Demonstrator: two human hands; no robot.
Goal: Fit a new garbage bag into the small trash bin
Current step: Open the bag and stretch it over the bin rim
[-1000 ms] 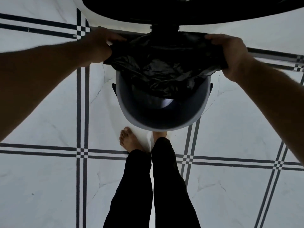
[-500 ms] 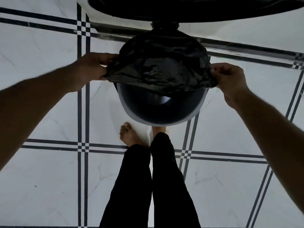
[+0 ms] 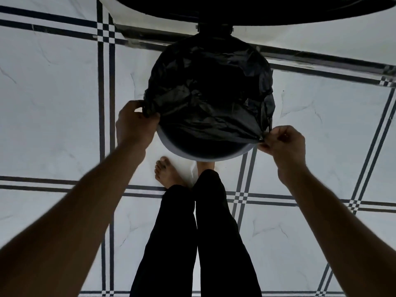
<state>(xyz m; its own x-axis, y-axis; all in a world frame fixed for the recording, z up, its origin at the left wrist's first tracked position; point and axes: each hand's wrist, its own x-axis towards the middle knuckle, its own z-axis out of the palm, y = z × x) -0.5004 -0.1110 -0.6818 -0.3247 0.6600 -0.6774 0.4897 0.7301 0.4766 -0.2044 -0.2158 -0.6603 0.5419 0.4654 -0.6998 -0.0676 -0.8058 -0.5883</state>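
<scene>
A small round trash bin with a pale rim [image 3: 182, 151] stands on the tiled floor just ahead of my feet. A black garbage bag [image 3: 210, 93] lies spread over most of its mouth, with only the near arc of the rim and dark inside showing. My left hand [image 3: 134, 123] pinches the bag's edge at the bin's left side. At the bin's right side my right hand [image 3: 282, 144] pinches the bag's edge between thumb and fingers. The bag's far side drapes over the far rim.
A dark round table top [image 3: 246, 9] on a black post overhangs the bin's far side. My bare left foot [image 3: 166, 172] and black trouser legs [image 3: 199, 243] stand right behind the bin. White marble tiles with dark stripe lines [image 3: 105, 146] spread all around.
Both hands have drawn the bag's edge toward me along the bin's sides. The bag now covers more of the opening, and less of the bin's inside shows.
</scene>
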